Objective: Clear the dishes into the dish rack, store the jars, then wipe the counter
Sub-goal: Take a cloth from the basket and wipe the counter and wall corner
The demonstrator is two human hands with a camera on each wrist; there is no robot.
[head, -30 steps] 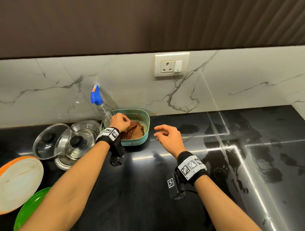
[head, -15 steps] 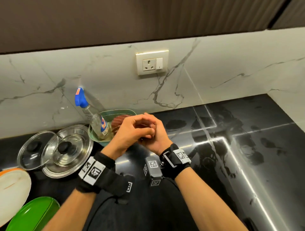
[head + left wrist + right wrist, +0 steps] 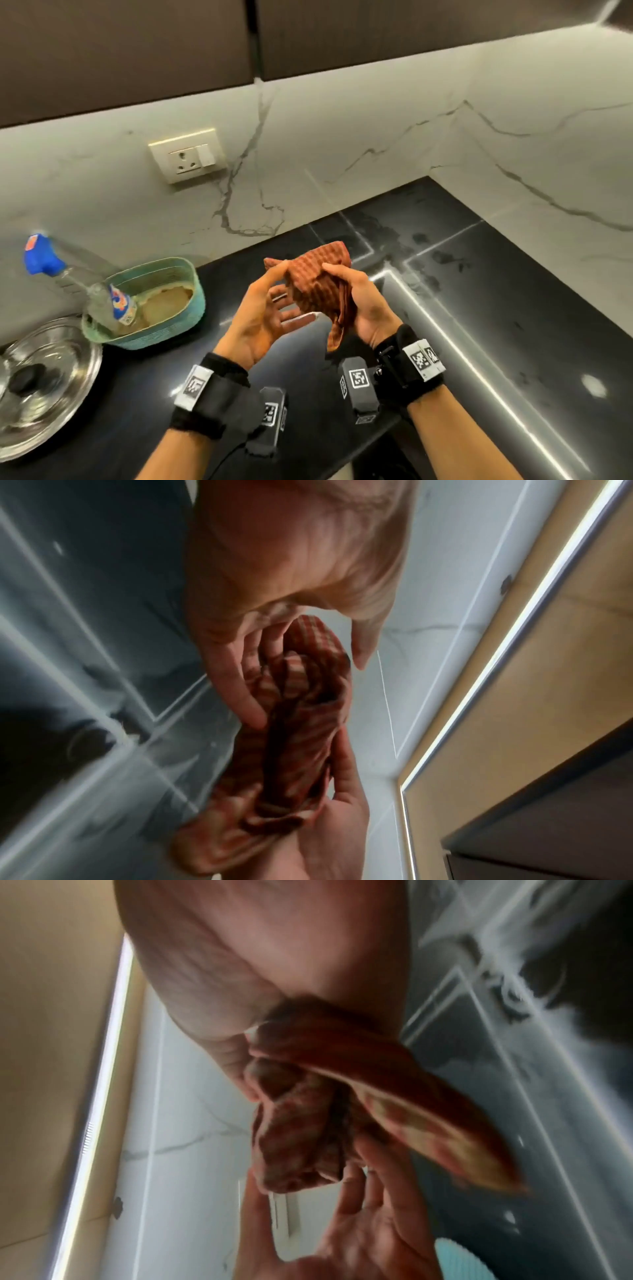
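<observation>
A brown checked cloth (image 3: pixel 315 281) is held up in the air over the black counter (image 3: pixel 479 308), between both hands. My right hand (image 3: pixel 359 298) grips its right side, thumb on top, and a fold hangs down past the wrist. My left hand (image 3: pixel 274 305) lies palm up under the cloth's left side with its fingers straight; the thumb tip touches a corner. The left wrist view shows the cloth (image 3: pixel 301 723) against the straight fingers (image 3: pixel 236 680). In the right wrist view the cloth (image 3: pixel 308 1123) is bunched in my right hand's fist. No dishes or jars show near the hands.
A teal basket (image 3: pixel 200 301) stands at the left by the wall, a spray bottle (image 3: pixel 102 301) with a blue head leaning in it. A steel lid (image 3: pixel 44 377) lies at the far left. A wall socket (image 3: pixel 186 159) sits above. The counter meets marble walls at the back and right.
My left hand lifted the cloth out of the basket and brought it to the right hand. Both hands now hold it up and more spread. The view has swung right.
</observation>
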